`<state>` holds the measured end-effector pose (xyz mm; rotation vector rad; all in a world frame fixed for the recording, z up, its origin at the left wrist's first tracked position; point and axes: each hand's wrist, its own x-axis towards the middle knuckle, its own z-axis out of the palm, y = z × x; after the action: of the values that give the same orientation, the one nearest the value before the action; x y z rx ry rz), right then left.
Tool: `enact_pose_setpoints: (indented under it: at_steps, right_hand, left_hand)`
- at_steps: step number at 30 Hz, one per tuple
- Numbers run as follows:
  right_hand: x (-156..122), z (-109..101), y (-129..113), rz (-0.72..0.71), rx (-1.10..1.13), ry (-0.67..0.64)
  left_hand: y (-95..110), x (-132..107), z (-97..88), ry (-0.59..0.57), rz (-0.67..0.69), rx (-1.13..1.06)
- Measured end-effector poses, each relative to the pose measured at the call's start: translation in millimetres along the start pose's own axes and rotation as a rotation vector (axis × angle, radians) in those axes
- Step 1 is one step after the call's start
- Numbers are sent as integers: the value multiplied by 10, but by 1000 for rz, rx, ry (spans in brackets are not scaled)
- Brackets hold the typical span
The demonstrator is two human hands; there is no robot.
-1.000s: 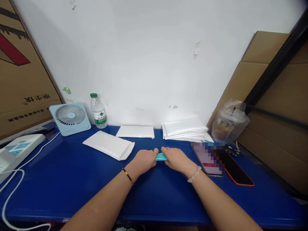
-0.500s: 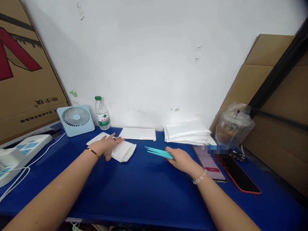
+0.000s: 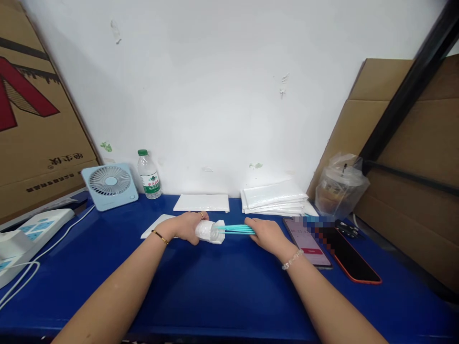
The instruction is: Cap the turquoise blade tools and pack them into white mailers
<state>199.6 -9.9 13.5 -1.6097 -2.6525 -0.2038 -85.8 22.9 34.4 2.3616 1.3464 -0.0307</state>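
Observation:
My left hand grips the open end of a white padded envelope, lifted slightly off the blue table. My right hand holds a bundle of thin teal sticks, their tips inside the envelope's mouth. The rest of that envelope lies flat behind my left wrist.
Another white envelope and a stack of envelopes lie by the wall. Two phones and a bagged drink cup sit at right. A small fan, a water bottle and a power strip are at left.
My left hand left the sticks, reached to the envelope at left, and pulled its open end toward the middle. My right hand pushed the stick tips into it.

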Motion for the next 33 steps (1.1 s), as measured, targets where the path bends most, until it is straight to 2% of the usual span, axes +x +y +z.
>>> enact_pose_setpoints:
  at_steps: [6,12,17,20,26,28,30,33]
  right_hand:
    - [2,-46,-78,-21,-95,58]
    - [-49,-136,-159,-58,-149,152]
    - [-7,-224,-252,-86,-151,177]
    - [76,-498,-311,-179,-173,169]
    - [207,-1518,-412,-409,-278,227]
    - [223,-1788,-456,-429,-285,228]
    - [229,-1962,-494,-437,-244,229]
    - [233,-2079,-514,-495,-88,205]
  left_hand:
    - [214,-28,46,32,85,-92]
    - [277,-35,73,82,94,-136]
    - [381,-87,51,75,208,-297]
    - [513,-104,5,147,292,-388]
    - [760,-119,-133,406,413,-577]
    - [785,-136,-152,430,474,-683]
    - [772,-161,-150,404,520,-778]
    - [693,-201,-135,399,563,-877]
